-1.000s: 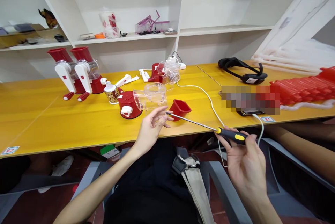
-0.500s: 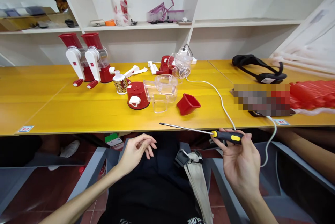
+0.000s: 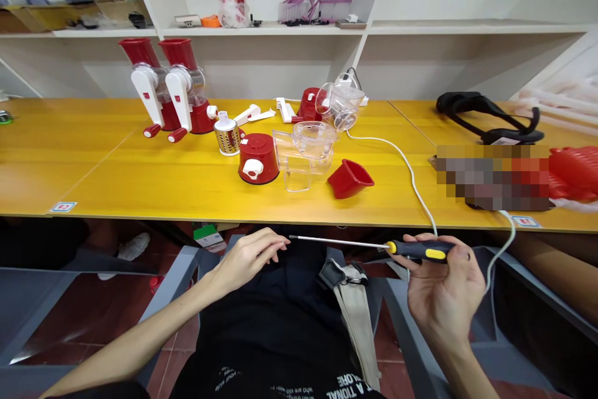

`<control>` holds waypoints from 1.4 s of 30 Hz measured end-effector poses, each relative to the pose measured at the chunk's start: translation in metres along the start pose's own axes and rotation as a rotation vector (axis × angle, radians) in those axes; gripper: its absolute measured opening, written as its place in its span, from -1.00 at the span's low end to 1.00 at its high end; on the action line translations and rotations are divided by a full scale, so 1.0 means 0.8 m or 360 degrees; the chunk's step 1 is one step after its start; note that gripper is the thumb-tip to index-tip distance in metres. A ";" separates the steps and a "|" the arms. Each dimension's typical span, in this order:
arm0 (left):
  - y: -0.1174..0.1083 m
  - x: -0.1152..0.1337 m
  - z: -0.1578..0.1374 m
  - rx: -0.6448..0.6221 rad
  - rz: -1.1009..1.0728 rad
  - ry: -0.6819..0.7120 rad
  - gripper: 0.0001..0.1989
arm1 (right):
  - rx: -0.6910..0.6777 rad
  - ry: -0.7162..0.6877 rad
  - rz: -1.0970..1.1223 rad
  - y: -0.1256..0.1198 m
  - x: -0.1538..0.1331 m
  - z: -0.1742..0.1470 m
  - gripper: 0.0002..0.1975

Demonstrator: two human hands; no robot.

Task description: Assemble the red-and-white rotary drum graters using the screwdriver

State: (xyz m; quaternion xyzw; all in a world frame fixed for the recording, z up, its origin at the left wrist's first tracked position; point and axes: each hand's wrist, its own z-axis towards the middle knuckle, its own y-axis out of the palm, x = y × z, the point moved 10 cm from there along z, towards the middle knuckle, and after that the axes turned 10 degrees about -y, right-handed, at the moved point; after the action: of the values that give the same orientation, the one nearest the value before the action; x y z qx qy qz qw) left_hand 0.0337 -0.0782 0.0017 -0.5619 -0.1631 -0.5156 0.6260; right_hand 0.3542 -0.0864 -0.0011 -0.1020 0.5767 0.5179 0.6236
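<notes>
My right hand (image 3: 443, 287) grips the dark, yellow-marked handle of a screwdriver (image 3: 343, 241), its shaft pointing left and nearly level below the table edge. The thumb and fingertips of my left hand (image 3: 255, 257) are pinched together just left of the screwdriver's tip. Whatever lies between them is too small to make out. Beyond, on the table, a red grater base (image 3: 258, 159) stands beside a clear plastic grater housing (image 3: 306, 150). To their right lies a red feed chute (image 3: 349, 179). A metal grating drum (image 3: 227, 136) stands behind the base on the left.
Two assembled red-and-white rotary graters (image 3: 180, 91) stand at the back left of the yellow table (image 3: 140, 181). Another red base (image 3: 311, 103) and clear housing (image 3: 344, 106) are at the back. A white cable (image 3: 411, 178) crosses the table; a black headset (image 3: 490, 119) lies right.
The screwdriver has swung to nearly level, and its tip has come down close to my left fingertips. My left fingers have drawn into a pinch. The view has shifted slightly.
</notes>
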 end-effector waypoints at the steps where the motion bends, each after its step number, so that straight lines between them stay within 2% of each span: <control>1: -0.002 0.004 -0.001 0.0021 0.0044 0.0059 -0.81 | -0.0016 -0.0004 -0.0001 0.001 0.000 -0.001 -0.62; 8: -0.005 0.027 0.000 0.0095 0.0191 0.0245 -0.84 | -0.0074 0.0022 0.0002 0.004 0.004 -0.002 -0.65; 21: -0.003 0.011 0.003 0.0038 0.0174 0.0140 -0.82 | -0.0120 0.0030 -0.0014 0.013 0.004 -0.003 -0.65; 35: -0.004 0.009 0.006 0.0067 0.0280 0.0090 -0.78 | -0.0134 0.0044 -0.0053 0.011 0.006 -0.004 -0.67; 42: -0.006 0.015 0.005 0.0069 0.0354 0.0159 -0.78 | -0.0140 0.0033 -0.0045 0.011 0.005 -0.004 -0.66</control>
State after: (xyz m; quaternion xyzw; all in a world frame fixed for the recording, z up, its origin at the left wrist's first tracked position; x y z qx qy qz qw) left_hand 0.0365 -0.0793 0.0147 -0.5366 -0.0794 -0.4666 0.6986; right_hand 0.3449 -0.0825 -0.0013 -0.1429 0.5581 0.5328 0.6198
